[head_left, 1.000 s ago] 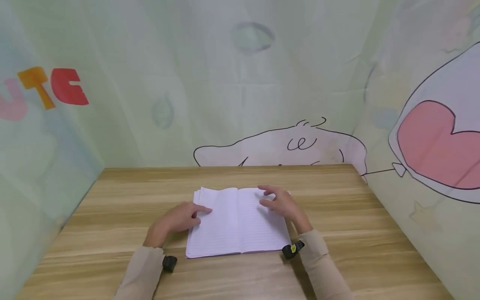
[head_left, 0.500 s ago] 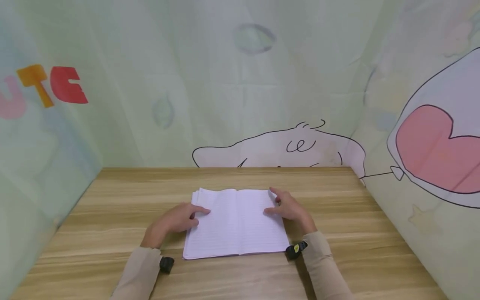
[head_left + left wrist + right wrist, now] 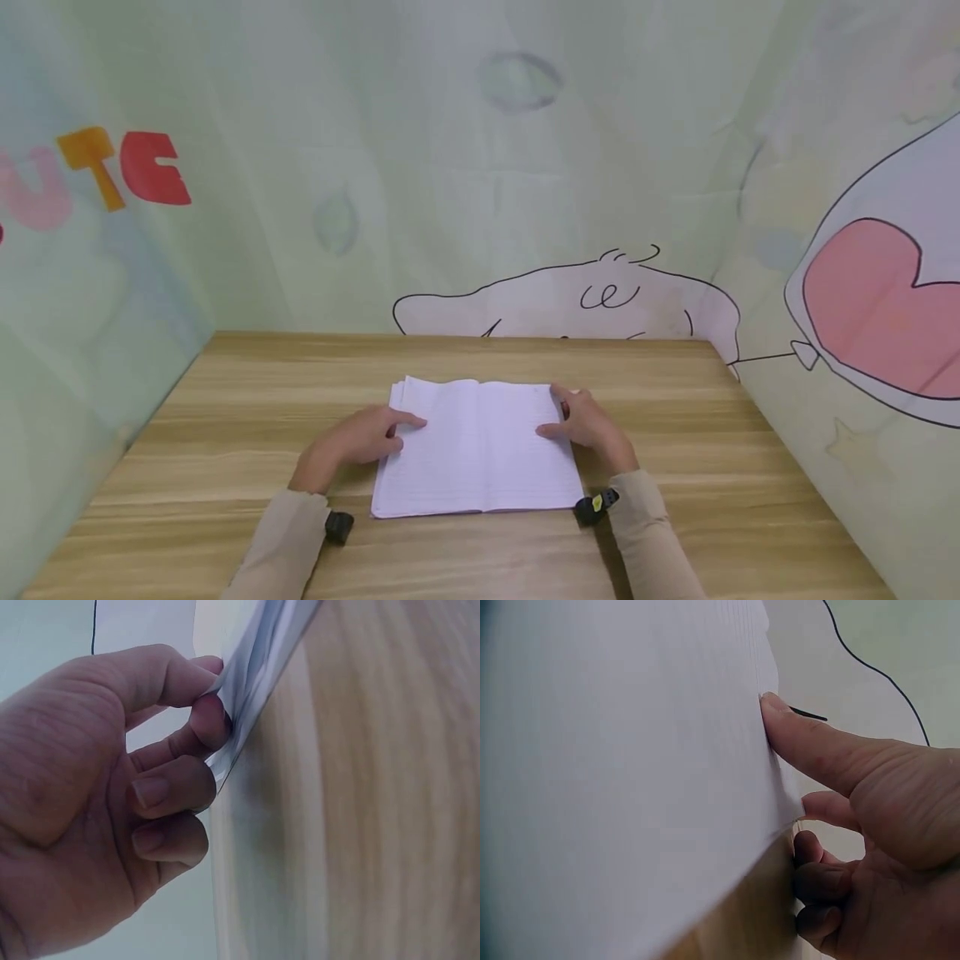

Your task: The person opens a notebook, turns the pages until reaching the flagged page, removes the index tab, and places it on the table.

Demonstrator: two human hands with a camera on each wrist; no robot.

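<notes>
An open notebook [image 3: 480, 454] with lined white pages lies on the wooden table, its fold running away from the person. At its left edge is the left hand [image 3: 363, 435], index finger extended over the page. The left wrist view shows that hand's thumb and fingers pinching the edge of the pages [image 3: 262, 671], with the other fingers curled. The right hand [image 3: 592, 425] grips the right edge near the far corner. In the right wrist view its thumb [image 3: 802, 735] lies on the page margin, while the other fingers curl at the edge, partly hidden by the paper.
The wooden table [image 3: 262, 375] extends around the notebook on all sides. Fabric walls with cartoon prints [image 3: 570, 296] enclose it at the back and sides. Small black cameras [image 3: 340, 527] sit at both wrists, the right one close to the notebook's near right corner.
The right hand has moved right and slightly toward the person, from over the right page to its outer edge. The left hand has stayed at the left edge.
</notes>
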